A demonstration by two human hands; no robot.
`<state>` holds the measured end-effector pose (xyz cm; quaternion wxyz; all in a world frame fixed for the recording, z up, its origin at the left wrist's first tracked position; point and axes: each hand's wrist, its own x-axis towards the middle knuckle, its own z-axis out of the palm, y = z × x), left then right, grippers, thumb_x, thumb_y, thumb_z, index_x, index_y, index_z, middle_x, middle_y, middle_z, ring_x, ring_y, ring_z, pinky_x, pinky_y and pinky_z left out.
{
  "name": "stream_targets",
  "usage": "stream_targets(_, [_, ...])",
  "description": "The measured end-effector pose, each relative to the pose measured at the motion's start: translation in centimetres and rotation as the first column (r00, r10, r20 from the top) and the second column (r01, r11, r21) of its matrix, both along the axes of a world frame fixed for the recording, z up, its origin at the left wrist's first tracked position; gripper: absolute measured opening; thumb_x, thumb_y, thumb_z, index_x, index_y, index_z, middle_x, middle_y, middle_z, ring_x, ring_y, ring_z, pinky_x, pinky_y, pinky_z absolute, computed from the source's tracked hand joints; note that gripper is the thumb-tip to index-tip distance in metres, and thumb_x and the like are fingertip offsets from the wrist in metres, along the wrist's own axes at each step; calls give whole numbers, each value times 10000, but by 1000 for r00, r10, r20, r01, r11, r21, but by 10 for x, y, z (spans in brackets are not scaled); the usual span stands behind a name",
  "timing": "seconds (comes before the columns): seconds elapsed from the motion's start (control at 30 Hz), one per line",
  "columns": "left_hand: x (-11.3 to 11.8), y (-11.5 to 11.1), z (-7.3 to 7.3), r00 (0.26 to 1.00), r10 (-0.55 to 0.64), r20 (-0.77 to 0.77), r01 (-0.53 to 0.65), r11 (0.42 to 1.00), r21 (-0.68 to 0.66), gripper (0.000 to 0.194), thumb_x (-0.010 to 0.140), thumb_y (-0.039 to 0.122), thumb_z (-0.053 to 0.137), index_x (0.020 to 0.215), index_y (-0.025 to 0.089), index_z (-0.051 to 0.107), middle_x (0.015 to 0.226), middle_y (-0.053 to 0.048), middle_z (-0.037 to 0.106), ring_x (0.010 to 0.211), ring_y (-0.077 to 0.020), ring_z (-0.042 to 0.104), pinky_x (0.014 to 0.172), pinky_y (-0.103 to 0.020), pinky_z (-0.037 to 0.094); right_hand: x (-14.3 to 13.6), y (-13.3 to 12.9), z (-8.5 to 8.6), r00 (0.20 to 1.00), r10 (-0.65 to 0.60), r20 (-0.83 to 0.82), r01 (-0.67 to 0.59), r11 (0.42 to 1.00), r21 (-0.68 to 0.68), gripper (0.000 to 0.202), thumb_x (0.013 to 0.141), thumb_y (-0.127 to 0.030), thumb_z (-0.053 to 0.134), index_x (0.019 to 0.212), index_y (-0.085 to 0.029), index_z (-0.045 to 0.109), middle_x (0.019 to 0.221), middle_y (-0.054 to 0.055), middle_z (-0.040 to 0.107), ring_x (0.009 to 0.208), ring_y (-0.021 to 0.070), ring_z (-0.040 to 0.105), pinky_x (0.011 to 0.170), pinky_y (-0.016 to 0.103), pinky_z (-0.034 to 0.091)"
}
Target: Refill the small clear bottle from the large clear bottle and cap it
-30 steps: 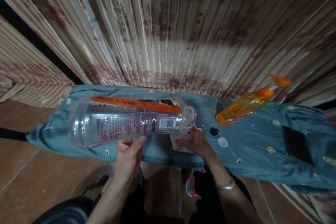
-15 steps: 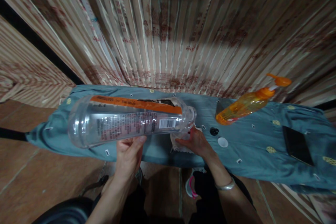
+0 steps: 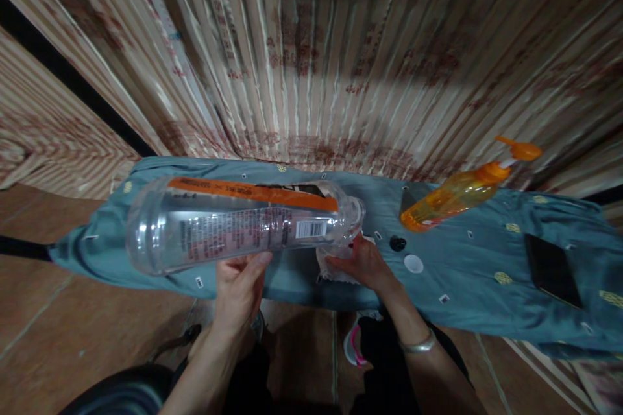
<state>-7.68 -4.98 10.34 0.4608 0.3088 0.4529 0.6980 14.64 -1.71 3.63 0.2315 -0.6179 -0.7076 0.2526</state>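
Note:
A large clear plastic bottle (image 3: 233, 240) with an orange-and-white printed label lies nearly level above the table, its neck to the right. My left hand (image 3: 242, 282) grips it from below, thumb on the near side. Under the bottle's mouth, my right hand (image 3: 365, 262) is closed around what looks like a small clear container (image 3: 338, 250); its shape is partly hidden. A whitish cloth or tissue (image 3: 335, 272) with a ruffled edge lies beneath that hand. Right of it are a small black cap (image 3: 398, 243) and a round white disc (image 3: 413, 264).
An orange pump bottle (image 3: 452, 198) stands on the blue-green table cloth (image 3: 467, 272), with a dark flat phone-like object (image 3: 552, 270) farther right. Behind the table hangs a striped curtain (image 3: 311, 65). A black round seat (image 3: 126, 392) is at lower left.

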Motion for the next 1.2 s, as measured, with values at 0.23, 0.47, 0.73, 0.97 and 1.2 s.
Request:
stream_targets(0.23, [1,-1,2,1000,-5,16,5,1000,-10,295,485,415,902,544,215,693,565,7,653,567,-122,612,707,-290,544,-1,0,1,1000,0,-7,1,1000,5,625,715,-388,762,1240,-164,506,1081,147,739,1012,339,709,832,432,579])
stream_targets(0.47, [1,0,2,999,10,33,-10,1000,-9,292,466,408,913,570,229,708,603,3,688,666,-166,678,726,-306,566,-2,1,2,1000,-1,-4,1,1000,-12,630,710,-365,768,1251,-198,491,1101,138,736,1022,344,706,858,466,576])
stream_targets(0.73, [0,-1,1,999,-8,44,9,1000,-23,318,468,420,915,492,225,665,551,15,657,594,-134,644,762,-308,558,-1,2,0,1000,8,-5,-8,1000,3,609,712,-364,763,1217,-145,503,1062,154,742,996,330,716,839,423,579])
stream_targets(0.97, [0,-1,0,999,-12,47,14,999,-46,324,471,426,905,575,212,685,679,-24,710,739,-205,690,789,-363,554,0,2,-6,1000,11,-7,-11,999,37,604,711,-370,751,1214,-150,500,1058,139,747,1001,317,718,840,404,584])
stream_targets(1.2, [0,0,0,999,13,51,-11,999,-32,315,471,373,905,506,214,634,588,7,666,681,-168,671,755,-318,559,0,2,-4,999,20,-36,-19,1000,19,579,720,-391,733,1204,-171,503,1079,131,742,1008,309,715,854,433,582])
